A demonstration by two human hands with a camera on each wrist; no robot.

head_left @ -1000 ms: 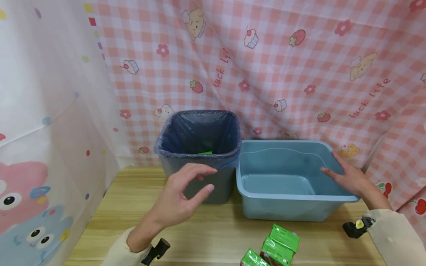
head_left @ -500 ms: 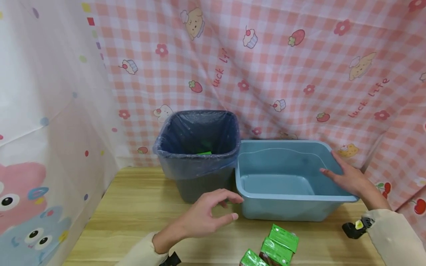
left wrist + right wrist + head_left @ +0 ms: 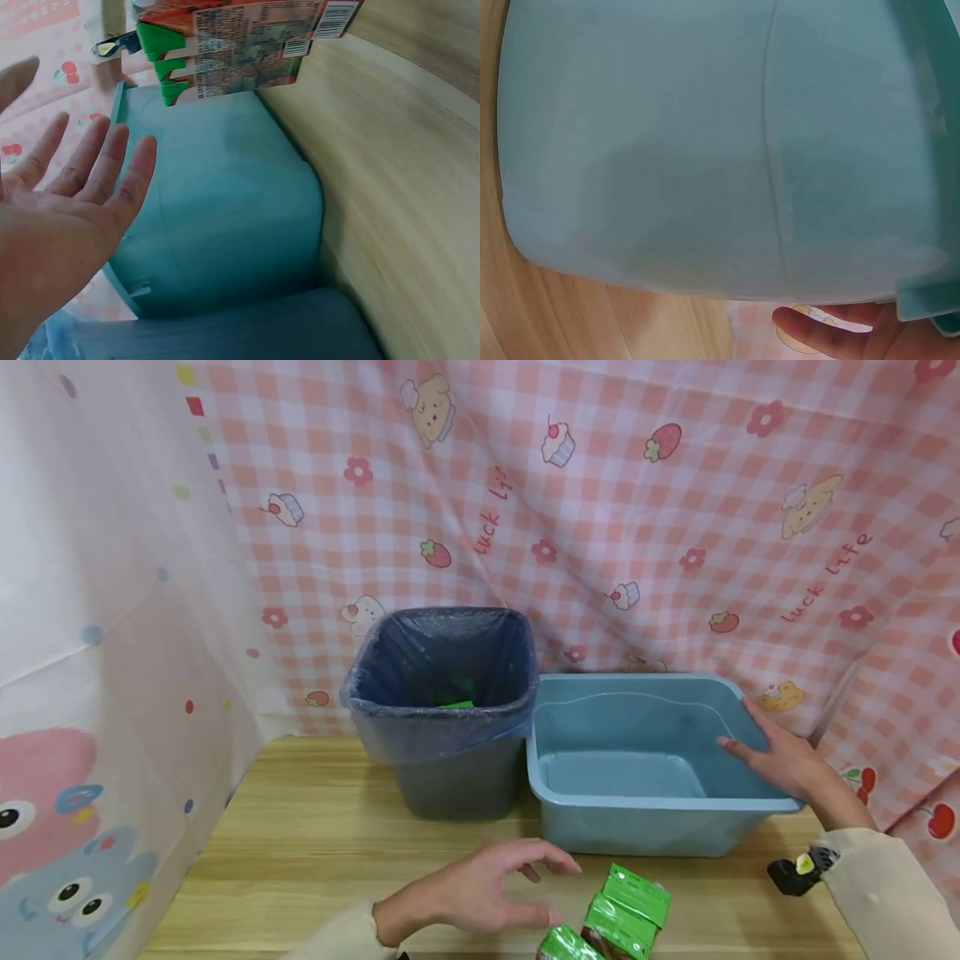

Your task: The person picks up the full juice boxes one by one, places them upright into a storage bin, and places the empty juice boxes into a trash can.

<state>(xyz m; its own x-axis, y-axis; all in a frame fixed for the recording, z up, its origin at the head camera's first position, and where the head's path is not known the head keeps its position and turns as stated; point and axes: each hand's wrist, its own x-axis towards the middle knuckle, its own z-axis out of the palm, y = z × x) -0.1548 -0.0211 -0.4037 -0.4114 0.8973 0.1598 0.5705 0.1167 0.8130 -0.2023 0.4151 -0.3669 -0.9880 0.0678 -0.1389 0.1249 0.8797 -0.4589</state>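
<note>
Carrying everything, the table [image 3: 300, 827] runs beneath the blue basin [image 3: 630, 831]. Just left of the basin stands the lined bin [image 3: 457, 785]. At the basin's right end, the right hand [image 3: 783, 764] grips the basin's edge; in front of the basin, the left hand [image 3: 495, 887], thumb and fingers apart, holds nothing. The green cartons [image 3: 622, 927] lie before the basin, so close together that a careless pinch could nudge a neighbour askew.
</note>
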